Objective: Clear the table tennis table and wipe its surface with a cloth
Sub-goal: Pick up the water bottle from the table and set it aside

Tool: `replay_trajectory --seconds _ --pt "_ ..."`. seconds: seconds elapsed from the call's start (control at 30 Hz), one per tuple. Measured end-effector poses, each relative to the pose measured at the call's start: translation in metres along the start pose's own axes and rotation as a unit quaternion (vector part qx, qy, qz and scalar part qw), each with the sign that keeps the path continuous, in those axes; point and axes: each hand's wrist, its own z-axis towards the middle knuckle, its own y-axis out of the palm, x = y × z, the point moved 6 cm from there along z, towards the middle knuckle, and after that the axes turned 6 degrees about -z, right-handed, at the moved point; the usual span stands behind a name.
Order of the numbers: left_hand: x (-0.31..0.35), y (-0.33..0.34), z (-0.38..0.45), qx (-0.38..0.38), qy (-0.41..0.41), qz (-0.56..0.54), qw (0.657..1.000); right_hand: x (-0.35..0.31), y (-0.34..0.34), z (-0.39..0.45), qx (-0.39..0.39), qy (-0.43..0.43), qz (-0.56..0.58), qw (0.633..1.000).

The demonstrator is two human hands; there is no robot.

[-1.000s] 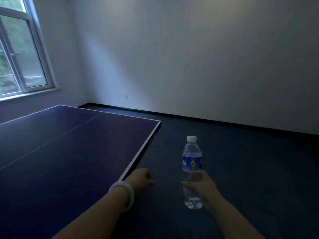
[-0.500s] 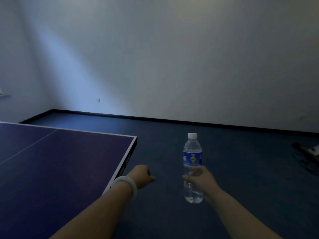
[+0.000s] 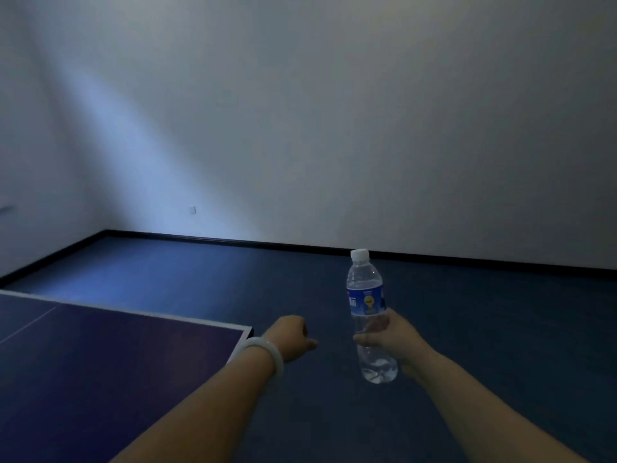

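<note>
A clear plastic water bottle (image 3: 365,289) with a white cap and blue label is held upright over the floor, with my right hand (image 3: 390,339) wrapped around its lower half. My left hand (image 3: 292,337), with a white bangle on the wrist, is curled into a loose fist just beyond the corner of the table tennis table (image 3: 100,355). The dark blue tabletop with white edge lines fills the lower left. No cloth is in view.
Dark blue floor (image 3: 233,282) stretches ahead to a pale wall with a black skirting board (image 3: 467,259). A small wall socket (image 3: 192,209) sits low on the wall at the left.
The view has swung right, so the window left the frame and the table slid to the left. Both hands now hang past the table corner; the bottle stays in my right hand.
</note>
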Motion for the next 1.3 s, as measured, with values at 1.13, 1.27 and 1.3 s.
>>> replay_trajectory --seconds 1.13,1.27,1.3 --pt "-0.419 -0.382 0.623 0.144 -0.288 -0.099 0.942 -0.284 0.459 0.804 -0.262 -0.054 -0.085 0.96" --pt "-0.49 -0.423 0.65 0.174 -0.357 -0.126 0.909 -0.315 0.561 0.872 -0.349 -0.097 -0.128 0.923" --pt "-0.508 -0.434 0.652 0.177 -0.379 -0.134 0.898 -0.324 0.588 0.885 -0.373 -0.094 -0.126 0.914"
